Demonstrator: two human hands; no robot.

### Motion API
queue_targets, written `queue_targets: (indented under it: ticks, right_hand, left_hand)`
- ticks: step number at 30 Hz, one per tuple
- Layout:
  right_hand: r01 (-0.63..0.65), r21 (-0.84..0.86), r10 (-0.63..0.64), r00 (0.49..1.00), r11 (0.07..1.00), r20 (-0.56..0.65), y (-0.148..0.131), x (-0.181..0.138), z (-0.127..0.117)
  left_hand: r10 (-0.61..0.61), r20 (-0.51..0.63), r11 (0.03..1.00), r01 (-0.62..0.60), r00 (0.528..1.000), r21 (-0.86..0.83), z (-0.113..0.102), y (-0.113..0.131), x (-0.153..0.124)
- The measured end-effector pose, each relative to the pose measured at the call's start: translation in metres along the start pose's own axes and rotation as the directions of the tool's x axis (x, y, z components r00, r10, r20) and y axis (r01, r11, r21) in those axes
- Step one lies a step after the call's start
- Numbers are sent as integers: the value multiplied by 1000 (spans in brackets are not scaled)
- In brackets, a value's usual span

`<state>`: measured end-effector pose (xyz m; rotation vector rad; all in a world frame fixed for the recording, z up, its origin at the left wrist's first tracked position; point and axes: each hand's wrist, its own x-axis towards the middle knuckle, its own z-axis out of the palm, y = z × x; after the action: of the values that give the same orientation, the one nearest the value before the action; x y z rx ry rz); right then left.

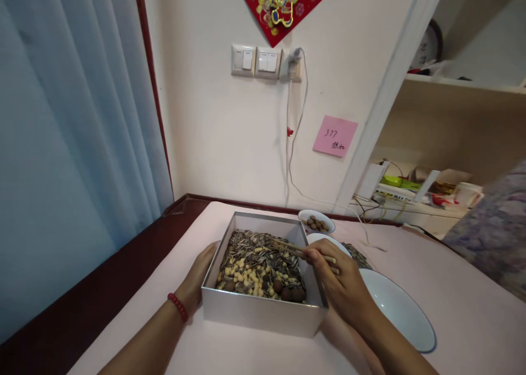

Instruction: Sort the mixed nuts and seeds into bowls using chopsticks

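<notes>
A square silver box [263, 313] stands on the pink-covered table. Inside it lie striped sunflower seeds [250, 242], pale yellow beans or nuts [246, 276] and several round brown nuts [292, 294] near the front wall. My left hand [202, 273], with a red bead bracelet at the wrist, holds the box's left wall; its fingertips are hidden. Over the right wall, my right hand [335, 273] is closed around a pair of wooden chopsticks [290, 248]. Their tips reach down to the seeds at the back right; whether they pinch anything is too small to tell.
Behind the box is a small bowl [316, 221] of round brown nuts. A white plate [329, 241] and a pile of seeds [356, 254] sit partly behind my right hand, with a larger white dish [400, 309] at right. A white cable [324, 200] trails onto the table.
</notes>
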<state>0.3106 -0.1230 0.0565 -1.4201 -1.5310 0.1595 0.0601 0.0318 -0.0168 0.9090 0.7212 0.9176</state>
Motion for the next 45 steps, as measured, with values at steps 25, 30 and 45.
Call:
queue_targets:
  ticks: [25, 30, 45]
  right_hand:
    - [31, -72, -32, 999, 997, -7, 9, 10, 14]
    - [27, -35, -28, 999, 999, -37, 1, 2, 4]
    - [-118, -80, 56, 837, 990, -544, 7, -56, -103]
  left_hand:
    - [-21, -57, 1000, 20, 998, -9, 6, 6, -4]
    - [-17, -57, 1000, 17, 998, 6, 5, 6, -5]
    - [28, 9, 998, -28, 1000, 58, -7, 0, 5]
